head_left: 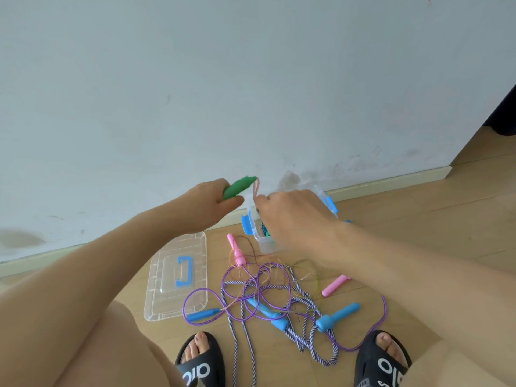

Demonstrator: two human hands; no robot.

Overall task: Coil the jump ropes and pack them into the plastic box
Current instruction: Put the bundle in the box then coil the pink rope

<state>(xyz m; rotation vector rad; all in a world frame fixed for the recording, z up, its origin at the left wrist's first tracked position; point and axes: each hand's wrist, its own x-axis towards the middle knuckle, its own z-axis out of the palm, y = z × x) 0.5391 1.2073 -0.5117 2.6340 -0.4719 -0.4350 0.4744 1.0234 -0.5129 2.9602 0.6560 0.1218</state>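
My left hand [216, 201] is shut on a green jump-rope handle [239, 187], held up above the floor. A thin pinkish cord [255, 191] runs from the handle tip down to my right hand [290, 216], which pinches it. Under my right hand stands the clear plastic box [268, 243] with blue latches, mostly hidden; something teal lies inside. On the floor in front lies a tangle: a purple rope [251, 289] with blue handles, a striped braided rope [304, 308] with light-blue handles, and two pink handles [237, 250] on thin clear cord.
The box's clear lid [178, 277] with a blue carry handle lies upside down on the wooden floor at the left. A white wall and baseboard [391, 182] run close behind the box. My two feet in black slides [201, 361] stand at the bottom.
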